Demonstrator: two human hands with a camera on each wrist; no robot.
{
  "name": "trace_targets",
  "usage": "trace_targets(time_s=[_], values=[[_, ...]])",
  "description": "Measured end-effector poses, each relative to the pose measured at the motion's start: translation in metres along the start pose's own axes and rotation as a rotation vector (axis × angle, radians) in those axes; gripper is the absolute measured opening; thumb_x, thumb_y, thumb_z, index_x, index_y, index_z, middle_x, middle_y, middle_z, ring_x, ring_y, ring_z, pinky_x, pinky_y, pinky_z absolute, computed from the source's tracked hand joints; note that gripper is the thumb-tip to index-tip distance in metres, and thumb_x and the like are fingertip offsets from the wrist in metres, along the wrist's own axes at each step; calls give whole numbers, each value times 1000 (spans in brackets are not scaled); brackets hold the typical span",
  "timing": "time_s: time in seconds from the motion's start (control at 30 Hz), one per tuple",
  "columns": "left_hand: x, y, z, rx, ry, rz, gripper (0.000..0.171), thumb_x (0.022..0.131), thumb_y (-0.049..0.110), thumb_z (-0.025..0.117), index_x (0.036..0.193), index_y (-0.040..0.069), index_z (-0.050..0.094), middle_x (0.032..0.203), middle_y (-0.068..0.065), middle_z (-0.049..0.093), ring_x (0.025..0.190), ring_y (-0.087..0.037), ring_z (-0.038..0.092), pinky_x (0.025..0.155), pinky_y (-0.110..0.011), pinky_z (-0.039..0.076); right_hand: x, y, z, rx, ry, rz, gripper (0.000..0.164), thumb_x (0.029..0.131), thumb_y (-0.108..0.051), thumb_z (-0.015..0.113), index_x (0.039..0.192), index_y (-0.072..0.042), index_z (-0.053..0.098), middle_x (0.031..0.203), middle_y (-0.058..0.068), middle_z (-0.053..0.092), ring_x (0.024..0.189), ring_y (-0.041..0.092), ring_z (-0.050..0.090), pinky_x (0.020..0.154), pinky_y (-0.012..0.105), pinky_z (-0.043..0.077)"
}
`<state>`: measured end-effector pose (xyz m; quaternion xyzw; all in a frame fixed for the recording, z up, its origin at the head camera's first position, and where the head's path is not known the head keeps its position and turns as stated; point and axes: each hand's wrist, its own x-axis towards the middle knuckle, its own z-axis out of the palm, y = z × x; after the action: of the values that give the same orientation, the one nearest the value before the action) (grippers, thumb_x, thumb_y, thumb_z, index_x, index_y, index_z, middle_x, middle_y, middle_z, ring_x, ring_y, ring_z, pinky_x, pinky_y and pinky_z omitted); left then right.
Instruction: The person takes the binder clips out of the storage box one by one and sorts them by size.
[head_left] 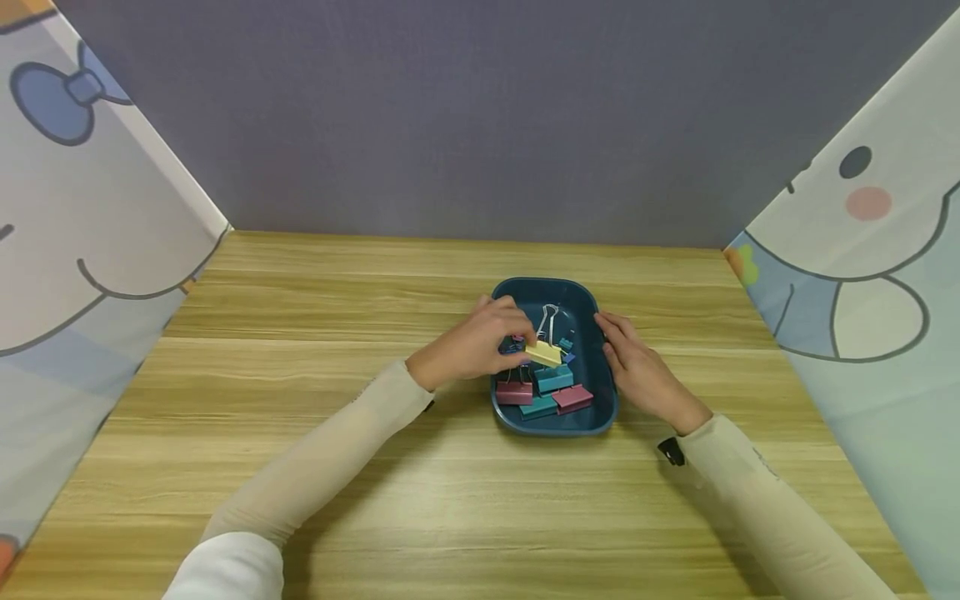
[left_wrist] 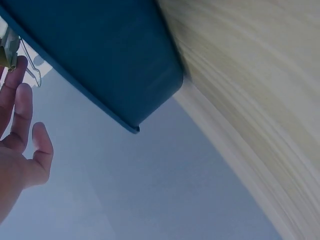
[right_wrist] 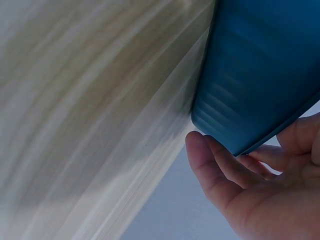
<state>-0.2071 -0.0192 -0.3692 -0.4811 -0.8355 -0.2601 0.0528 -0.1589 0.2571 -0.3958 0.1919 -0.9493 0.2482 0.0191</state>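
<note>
A dark blue plastic basket point(head_left: 553, 429) stands on the wooden table with several colored binder clips in it. My left hand point(head_left: 491, 337) reaches over its left side and pinches a yellow binder clip point(head_left: 543, 353) between thumb and fingers. Wire handles point(head_left: 550, 321) stand up behind that clip. Teal point(head_left: 553, 378) and pink binder clips point(head_left: 514, 393) lie below it, with smaller ones partly hidden by the hand. On the right, my right hand point(head_left: 641, 371) touches the basket's outer wall and rim, its fingers fairly straight. The right wrist view shows these fingers point(right_wrist: 210, 167) beside the basket's corner.
The wood-grain table point(head_left: 360, 517) extends around the basket. A grey panel point(head_left: 480, 125) rises behind it, and printed cartoon panels point(head_left: 97, 217) border the left and right sides.
</note>
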Motion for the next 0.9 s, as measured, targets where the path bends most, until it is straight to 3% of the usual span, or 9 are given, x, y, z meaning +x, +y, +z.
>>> trace_targets(time_s=[0.1, 0.33, 0.67, 0.9], values=[[-3, -1, -4, -12, 11, -13, 11, 83, 24, 74, 92, 22, 68, 94, 14, 62, 94, -8, 44, 98, -59, 25, 0, 0, 0, 2, -5, 9, 46, 101, -3, 37, 145, 3, 28, 146, 16, 28, 124, 38, 42, 97, 55, 34], [-11, -6, -19, 19, 56, -32, 10, 83, 20, 74, 90, 20, 68, 95, 11, 64, 99, -11, 48, 97, -58, 26, 0, 0, 0, 7, -11, 18, 47, 101, -4, 37, 146, 2, 27, 147, 17, 27, 124, 39, 41, 98, 56, 33], [-26, -13, -32, 21, 69, -116, 12, 83, 20, 74, 93, 18, 69, 104, 4, 66, 111, -18, 49, 101, -67, 13, -1, 0, 0, 6, -6, 14, 46, 101, -3, 37, 146, 3, 28, 147, 17, 27, 124, 39, 41, 98, 56, 33], [-42, -26, -38, 24, 125, -108, 12, 81, 18, 76, 92, 17, 70, 101, 5, 67, 100, -16, 50, 96, -64, 22, -2, 1, 0, 10, -6, 14, 47, 101, -4, 37, 146, 3, 27, 147, 17, 27, 125, 39, 40, 98, 56, 33]])
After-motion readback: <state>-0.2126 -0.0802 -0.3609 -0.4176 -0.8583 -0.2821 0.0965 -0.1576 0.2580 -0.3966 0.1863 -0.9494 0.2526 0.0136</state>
